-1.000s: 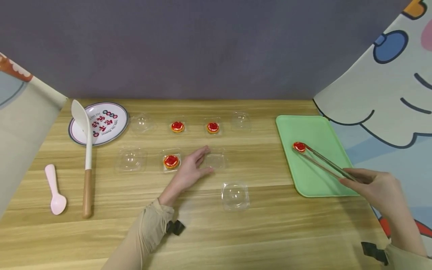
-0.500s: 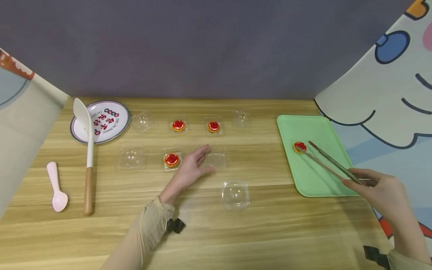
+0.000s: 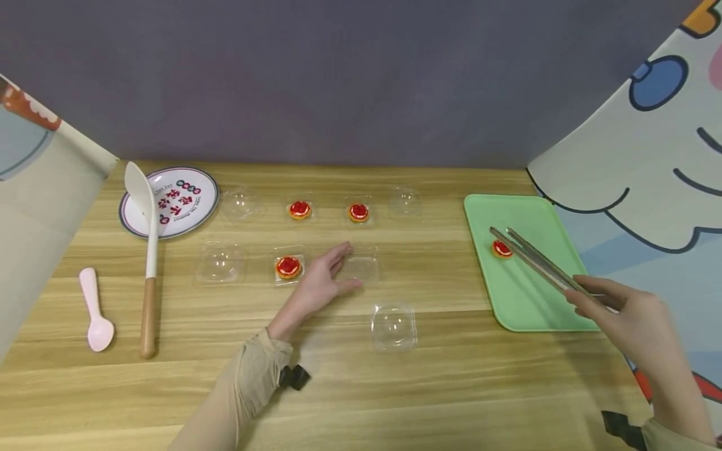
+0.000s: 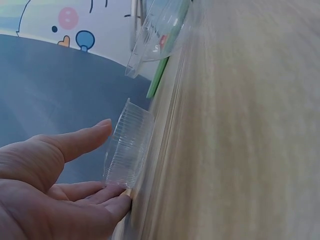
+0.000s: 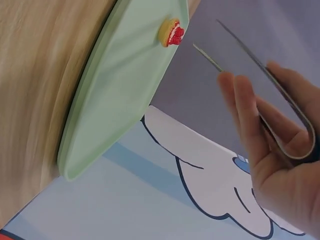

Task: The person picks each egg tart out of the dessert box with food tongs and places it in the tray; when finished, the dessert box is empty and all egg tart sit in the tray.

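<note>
We're seemingly collecting the rightmost tart (image 5: pixel 170 34): right hand (image 3: pixel 632 313) pinches tongs (image 3: pixel 536 263) that need lowering; left hand (image 3: pixel 318 282), fingers parted from thumb.

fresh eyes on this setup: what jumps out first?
Probably the bright green tray on the right, with a lone red-topped tart near its left edge and tongs in the right hand angled over the tray. Next, three matching tarts in clear containers mid-table, the left hand spread beside a tartless container. At far left, a long white utensil lies partly over a printed plate.
</note>
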The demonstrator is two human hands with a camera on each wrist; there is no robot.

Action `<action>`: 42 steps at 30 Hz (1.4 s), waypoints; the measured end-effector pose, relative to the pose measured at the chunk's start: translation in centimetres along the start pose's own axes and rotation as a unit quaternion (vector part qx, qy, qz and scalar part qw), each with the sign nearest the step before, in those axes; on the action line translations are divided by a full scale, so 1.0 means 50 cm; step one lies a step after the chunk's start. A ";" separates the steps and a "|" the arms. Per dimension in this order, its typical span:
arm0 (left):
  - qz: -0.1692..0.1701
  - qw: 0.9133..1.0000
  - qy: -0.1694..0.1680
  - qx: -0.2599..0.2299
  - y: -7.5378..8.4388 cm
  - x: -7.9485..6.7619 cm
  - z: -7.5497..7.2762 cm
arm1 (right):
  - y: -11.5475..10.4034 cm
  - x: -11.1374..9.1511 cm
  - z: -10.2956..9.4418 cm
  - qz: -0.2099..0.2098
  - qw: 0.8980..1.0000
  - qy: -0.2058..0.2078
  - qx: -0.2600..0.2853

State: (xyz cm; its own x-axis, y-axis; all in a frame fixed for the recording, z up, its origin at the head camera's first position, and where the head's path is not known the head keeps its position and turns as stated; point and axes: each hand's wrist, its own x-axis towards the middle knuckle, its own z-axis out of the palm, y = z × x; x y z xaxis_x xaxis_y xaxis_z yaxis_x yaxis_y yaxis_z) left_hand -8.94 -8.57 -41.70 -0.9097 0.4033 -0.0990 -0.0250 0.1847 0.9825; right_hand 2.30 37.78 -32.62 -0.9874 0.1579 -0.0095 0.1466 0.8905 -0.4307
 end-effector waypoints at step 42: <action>-0.020 0.986 0.164 -0.032 0.026 -0.144 -0.175 | -0.372 0.131 0.169 -0.243 0.953 -0.096 0.154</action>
State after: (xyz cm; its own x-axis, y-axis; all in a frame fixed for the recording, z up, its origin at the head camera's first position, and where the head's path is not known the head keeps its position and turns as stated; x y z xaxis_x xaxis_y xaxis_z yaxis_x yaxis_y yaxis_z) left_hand -6.06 -19.05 -38.32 -0.9923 0.0829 -0.0925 -0.0810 0.1330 0.9878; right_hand -7.41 18.64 -32.27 -0.9310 -0.3491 0.1067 -0.3266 0.6659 -0.6708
